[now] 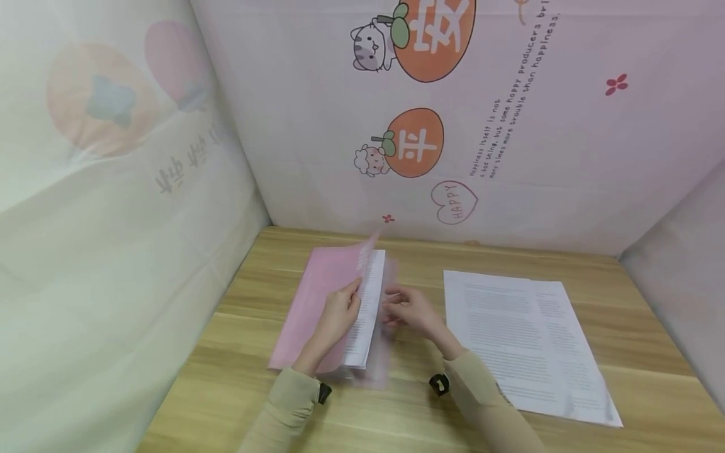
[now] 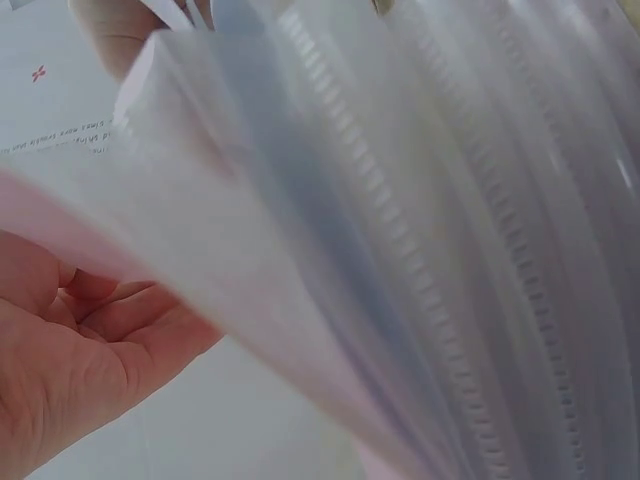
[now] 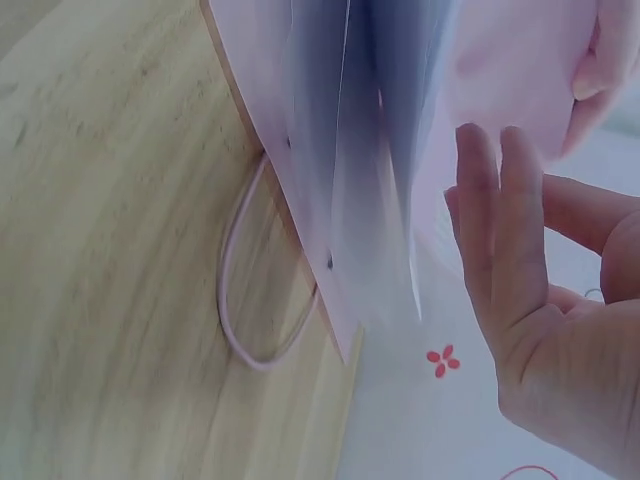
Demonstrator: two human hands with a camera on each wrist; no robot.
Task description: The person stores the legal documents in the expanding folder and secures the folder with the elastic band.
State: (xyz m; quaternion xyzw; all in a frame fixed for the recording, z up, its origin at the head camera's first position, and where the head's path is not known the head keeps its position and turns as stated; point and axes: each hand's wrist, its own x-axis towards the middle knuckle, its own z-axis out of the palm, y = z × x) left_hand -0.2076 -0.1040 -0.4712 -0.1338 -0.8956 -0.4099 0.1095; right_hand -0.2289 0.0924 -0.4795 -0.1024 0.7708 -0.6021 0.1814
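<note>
A pink display-book folder [image 1: 317, 277] stands partly opened on the table, with white printed sheets [image 1: 370, 302] inside. My left hand [image 1: 338, 311] holds its lifted front cover, thumb on the outside. In the left wrist view that hand [image 2: 80, 370] is behind the cover, and clear plastic sleeves [image 2: 400, 250] fan out beside it. My right hand [image 1: 412, 309] is at the folder's right edge. Seen from the right wrist, the right hand [image 3: 550, 300] has its fingers extended beside the sleeves [image 3: 380, 150], nothing gripped. A pink elastic loop [image 3: 225, 290] hangs from the back cover.
Printed white sheets [image 1: 515, 340] lie overlapping on the right side of the wooden table [image 1: 419, 402]. A printed cloth wall [image 1: 317, 138] rises behind the table, with more cloth [image 1: 113, 251] along the left side. Black bands [image 1: 438, 384] are on both wrists.
</note>
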